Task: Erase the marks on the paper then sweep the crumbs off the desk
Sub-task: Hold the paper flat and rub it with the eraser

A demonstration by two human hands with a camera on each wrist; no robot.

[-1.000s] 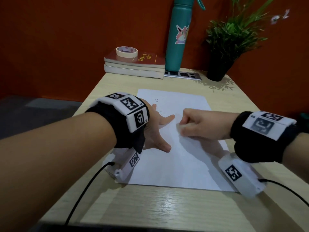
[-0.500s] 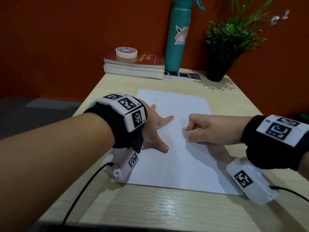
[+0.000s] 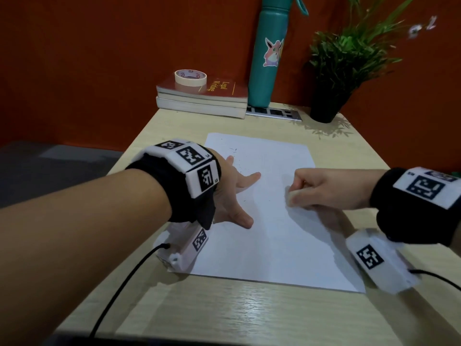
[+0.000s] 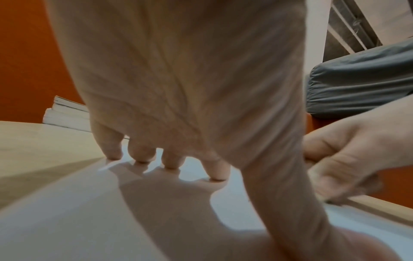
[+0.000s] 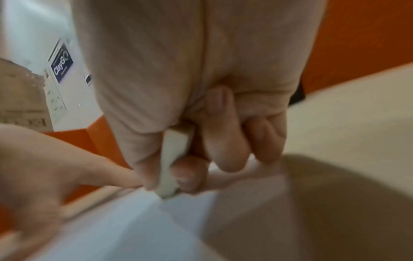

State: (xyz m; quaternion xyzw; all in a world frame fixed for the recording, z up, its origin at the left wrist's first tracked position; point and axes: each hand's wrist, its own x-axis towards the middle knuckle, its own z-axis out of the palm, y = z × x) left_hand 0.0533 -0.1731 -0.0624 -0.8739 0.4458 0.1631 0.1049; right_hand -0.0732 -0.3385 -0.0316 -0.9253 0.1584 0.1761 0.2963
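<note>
A white sheet of paper (image 3: 262, 221) lies on the light wooden desk (image 3: 224, 308). My left hand (image 3: 234, 193) presses flat on the paper's left part, fingers spread and straight (image 4: 170, 159). My right hand (image 3: 321, 188) pinches a white eraser (image 3: 290, 197) between thumb and fingers, its lower end touching the paper right of the middle; the right wrist view shows the eraser (image 5: 174, 162) edge-on against the sheet. Small dark crumbs (image 3: 235, 156) speckle the paper near the left fingers.
At the back of the desk stand a stack of books (image 3: 202, 98) with a tape roll (image 3: 190, 77) on top, a teal bottle (image 3: 270, 51), a potted plant (image 3: 331, 71) and a flat silver device (image 3: 274, 113). Red walls surround the desk.
My right hand has slid rightward across the paper with the eraser. The left hand has stayed pressed in place.
</note>
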